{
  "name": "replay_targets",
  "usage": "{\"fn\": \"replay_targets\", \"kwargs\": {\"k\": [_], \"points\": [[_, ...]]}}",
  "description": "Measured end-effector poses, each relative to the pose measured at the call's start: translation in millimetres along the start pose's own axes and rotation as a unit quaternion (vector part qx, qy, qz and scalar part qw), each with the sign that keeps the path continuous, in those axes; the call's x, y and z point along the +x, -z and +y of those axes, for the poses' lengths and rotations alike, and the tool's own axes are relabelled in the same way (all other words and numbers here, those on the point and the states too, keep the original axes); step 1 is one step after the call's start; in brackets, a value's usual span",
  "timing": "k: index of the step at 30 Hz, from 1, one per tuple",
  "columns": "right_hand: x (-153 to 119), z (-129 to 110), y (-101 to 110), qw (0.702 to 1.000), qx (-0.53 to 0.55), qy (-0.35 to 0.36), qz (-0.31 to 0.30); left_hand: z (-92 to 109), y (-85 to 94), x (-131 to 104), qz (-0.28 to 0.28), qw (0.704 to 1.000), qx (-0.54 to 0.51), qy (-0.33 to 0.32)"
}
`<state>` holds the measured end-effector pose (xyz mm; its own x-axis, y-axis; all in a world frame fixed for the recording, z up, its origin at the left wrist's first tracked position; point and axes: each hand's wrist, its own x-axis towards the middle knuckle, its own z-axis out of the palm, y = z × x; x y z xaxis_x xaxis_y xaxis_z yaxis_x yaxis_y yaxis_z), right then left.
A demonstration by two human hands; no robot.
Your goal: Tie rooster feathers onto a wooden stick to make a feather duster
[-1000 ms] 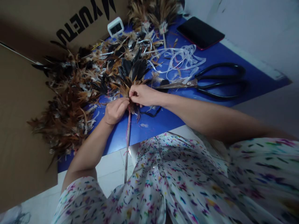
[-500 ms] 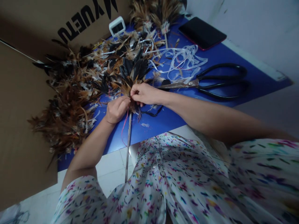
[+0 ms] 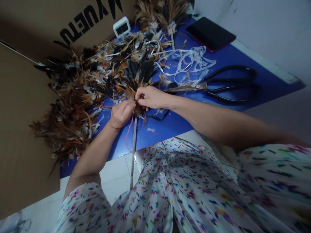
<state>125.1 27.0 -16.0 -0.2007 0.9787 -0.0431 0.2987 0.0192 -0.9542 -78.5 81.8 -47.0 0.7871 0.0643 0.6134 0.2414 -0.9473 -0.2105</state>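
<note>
My left hand (image 3: 122, 114) and my right hand (image 3: 152, 97) meet at the base of a feather bunch (image 3: 138, 72), dark at its top and brown lower down. A thin wooden stick (image 3: 133, 149) runs from the bunch toward my lap, past the table edge. My left fingers are pinched together, and a red string (image 3: 128, 131) hangs down from them. The right thumb and forefinger are also closed at the bunch; what lies between them is hidden.
A heap of loose feathers (image 3: 70, 110) covers the left of the blue table (image 3: 175, 126). To the right lie large black-handled scissors (image 3: 199, 86), tangled white ribbon (image 3: 187, 61) and a dark tablet (image 3: 211, 34). A small white timer (image 3: 121, 27) stands by a cardboard box (image 3: 43, 19).
Both hands stay at the base of the feather bunch, with hardly any movement. Everything else on the table lies as before.
</note>
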Motion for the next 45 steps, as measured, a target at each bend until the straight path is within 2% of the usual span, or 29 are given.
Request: {"fn": "replay_targets", "kwargs": {"k": [7,12,16,21,28,31,33,37,40,45], "points": [[1.0,0.5,-1.3,0.998,0.067,-0.014,0.013,-0.6,-0.9,-2.2,-0.006,0.999,-0.034,0.029],[-0.4,0.0,-0.4,0.999,0.04,-0.001,0.006,-0.8,-1.3,-2.9,0.001,0.997,-0.064,0.034],[0.1,1.3,0.1,0.999,0.042,-0.004,0.015,-0.6,-0.8,-1.8,0.005,0.999,-0.04,0.012],[2.0,4.9,-1.5,0.998,0.064,0.003,0.021,0.0,0.2,-0.9,-0.008,0.998,-0.05,0.028],[2.7,7.2,-0.8,0.996,0.084,0.012,0.021,2.9,-2.6,2.4,0.027,0.999,-0.017,0.04],[1.8,6.5,0.8,0.994,0.105,0.003,0.021,7.7,-1.6,5.4,0.07,0.993,-0.039,0.084],[1.0,6.9,1.9,0.995,0.101,-0.001,0.019,11.2,0.3,6.7,0.082,0.981,-0.075,0.157],[-1.3,7.3,4.2,0.997,0.069,-0.008,0.019,14.4,5.5,8.5,0.065,0.932,-0.179,0.31],[-3.9,5.1,5.8,0.999,0.045,-0.014,0.021,13.3,9.8,10.8,0.052,0.917,-0.204,0.34],[-7.4,-0.1,6.9,0.999,0.015,-0.025,0.019,10.4,14.0,11.7,0.031,0.918,-0.198,0.343]]}}
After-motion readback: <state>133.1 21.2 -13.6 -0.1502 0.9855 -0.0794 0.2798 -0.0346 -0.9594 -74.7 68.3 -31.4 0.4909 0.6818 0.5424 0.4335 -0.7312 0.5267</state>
